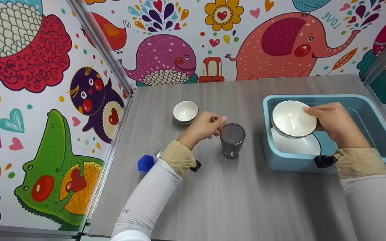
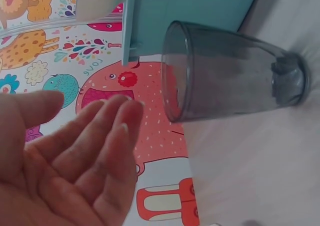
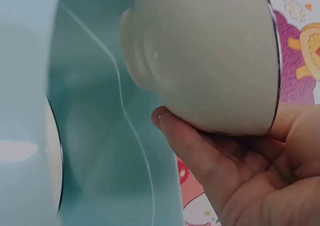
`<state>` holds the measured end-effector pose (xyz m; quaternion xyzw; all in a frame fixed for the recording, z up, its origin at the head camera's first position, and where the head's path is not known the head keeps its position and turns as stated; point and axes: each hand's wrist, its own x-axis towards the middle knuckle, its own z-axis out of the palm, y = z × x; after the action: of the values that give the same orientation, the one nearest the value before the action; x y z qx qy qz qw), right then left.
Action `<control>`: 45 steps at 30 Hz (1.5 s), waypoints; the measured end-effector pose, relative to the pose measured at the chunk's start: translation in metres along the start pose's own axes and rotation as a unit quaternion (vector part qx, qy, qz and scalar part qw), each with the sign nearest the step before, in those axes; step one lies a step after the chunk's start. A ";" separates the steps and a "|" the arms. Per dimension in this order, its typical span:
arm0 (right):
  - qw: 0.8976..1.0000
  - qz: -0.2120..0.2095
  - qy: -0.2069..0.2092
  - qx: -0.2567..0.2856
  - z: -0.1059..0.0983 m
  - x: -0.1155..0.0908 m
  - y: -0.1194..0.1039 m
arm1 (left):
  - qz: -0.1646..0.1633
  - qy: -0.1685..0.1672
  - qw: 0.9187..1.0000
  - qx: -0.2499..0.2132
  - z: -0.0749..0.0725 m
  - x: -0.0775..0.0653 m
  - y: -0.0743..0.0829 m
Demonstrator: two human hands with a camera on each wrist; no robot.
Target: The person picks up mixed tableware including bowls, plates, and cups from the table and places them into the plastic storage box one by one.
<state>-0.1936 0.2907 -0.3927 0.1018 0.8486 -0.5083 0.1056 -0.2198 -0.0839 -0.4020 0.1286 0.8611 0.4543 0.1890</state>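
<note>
In the head view my right hand (image 1: 335, 122) grips a white bowl (image 1: 293, 118) by its rim, thumb inside and fingers beneath. The bowl is held over the left part of a blue plastic basin (image 1: 270, 160). Below it, a larger white dish (image 1: 295, 144) lies in the basin, partly covered by the bowl. My left hand (image 1: 204, 127) hovers beside the rim of a grey see-through glass (image 1: 232, 142) that stands upright on the table. In the left wrist view its fingers are loosely bent, apart from the glass, holding nothing.
A small white bowl (image 1: 185, 111) stands behind my left hand. A blue hexagonal object (image 1: 146, 164) sits left of my left forearm, with a clear item next to it that the sleeve partly hides. Printed panels (image 1: 166, 57) wall the grey table (image 1: 213, 201) at the back and sides.
</note>
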 end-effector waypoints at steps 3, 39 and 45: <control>1.000 0.010 -0.006 -0.003 -0.007 0.007 0.004 | -0.002 0.001 1.000 -0.006 -0.001 0.000 -0.001; 0.997 0.068 -0.040 -0.026 -0.030 0.050 0.038 | -0.083 0.052 0.995 -0.010 -0.007 0.003 -0.046; 0.996 0.064 -0.047 -0.029 -0.027 0.053 0.042 | -0.096 0.069 0.993 -0.026 -0.009 0.005 -0.057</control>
<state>-0.2343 0.3371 -0.4305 0.1283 0.8487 -0.4801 0.1808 -0.2312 -0.1205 -0.4460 0.0088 0.8684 0.4637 0.1753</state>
